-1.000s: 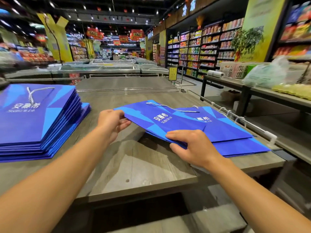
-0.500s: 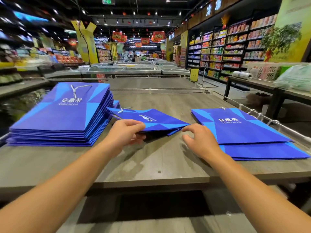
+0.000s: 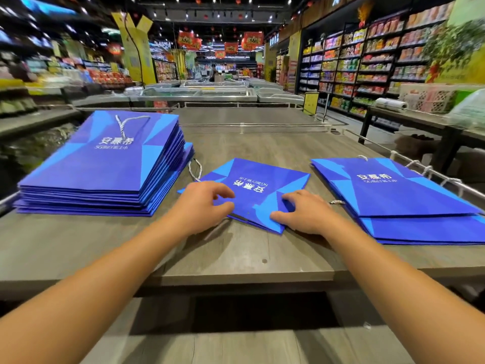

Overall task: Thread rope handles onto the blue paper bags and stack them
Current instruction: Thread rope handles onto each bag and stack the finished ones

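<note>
One flat blue paper bag (image 3: 259, 185) with white lettering lies skewed on the grey wooden table (image 3: 236, 253), between two piles. A white rope handle (image 3: 195, 170) sticks out of its far left end. My left hand (image 3: 204, 203) grips the bag's left edge with curled fingers. At the near right corner, my right hand (image 3: 301, 214) pinches the bag, fingers on top. A tall stack of blue bags (image 3: 105, 166) stands at the left, with a rope handle (image 3: 126, 124) on its top bag. A low pile of blue bags (image 3: 393, 198) lies at the right.
A metal rail (image 3: 430, 169) with rope ends on it runs along the table's right edge. Another rail (image 3: 249, 125) crosses the far end. A dark side table (image 3: 409, 122) stands to the right, and store shelves and freezers fill the background.
Both hands carried one bag from the right pile toward the middle, turned it and lowered it onto the table. The camera view swung left, bringing the tall stack closer.
</note>
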Action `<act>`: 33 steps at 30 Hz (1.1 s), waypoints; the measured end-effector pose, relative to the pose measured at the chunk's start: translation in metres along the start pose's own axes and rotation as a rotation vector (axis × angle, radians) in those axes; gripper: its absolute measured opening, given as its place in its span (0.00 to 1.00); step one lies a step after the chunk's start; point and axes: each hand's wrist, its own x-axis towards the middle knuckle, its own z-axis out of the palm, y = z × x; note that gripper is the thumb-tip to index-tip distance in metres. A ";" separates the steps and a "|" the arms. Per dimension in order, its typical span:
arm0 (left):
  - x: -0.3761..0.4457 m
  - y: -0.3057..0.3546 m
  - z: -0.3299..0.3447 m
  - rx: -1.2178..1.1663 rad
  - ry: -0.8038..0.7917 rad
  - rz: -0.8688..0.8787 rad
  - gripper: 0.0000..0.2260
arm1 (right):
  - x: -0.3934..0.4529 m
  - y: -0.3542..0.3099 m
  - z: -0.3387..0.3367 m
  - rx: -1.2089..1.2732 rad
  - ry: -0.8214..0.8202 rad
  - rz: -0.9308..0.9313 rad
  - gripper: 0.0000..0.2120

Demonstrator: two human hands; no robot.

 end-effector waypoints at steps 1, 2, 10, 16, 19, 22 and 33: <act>0.004 -0.010 -0.002 0.040 0.013 0.009 0.10 | 0.003 0.005 -0.006 0.003 -0.053 -0.013 0.34; 0.008 -0.019 -0.005 0.083 0.011 0.021 0.11 | 0.005 0.009 -0.014 0.005 -0.105 -0.024 0.31; 0.034 -0.045 -0.007 0.174 -0.168 0.004 0.16 | 0.026 -0.007 -0.012 -0.169 0.106 -0.041 0.19; 0.064 -0.059 -0.004 0.191 -0.169 0.057 0.05 | 0.055 -0.037 -0.002 -0.103 0.012 -0.038 0.19; 0.077 -0.062 -0.001 0.170 -0.095 0.125 0.06 | 0.076 -0.050 -0.008 -0.134 0.077 -0.122 0.12; 0.084 -0.065 0.000 -0.065 0.050 0.092 0.04 | 0.089 -0.069 -0.006 0.283 0.033 -0.268 0.08; 0.083 -0.069 0.000 -0.188 0.075 0.134 0.04 | 0.090 -0.091 0.014 0.496 0.177 -0.443 0.10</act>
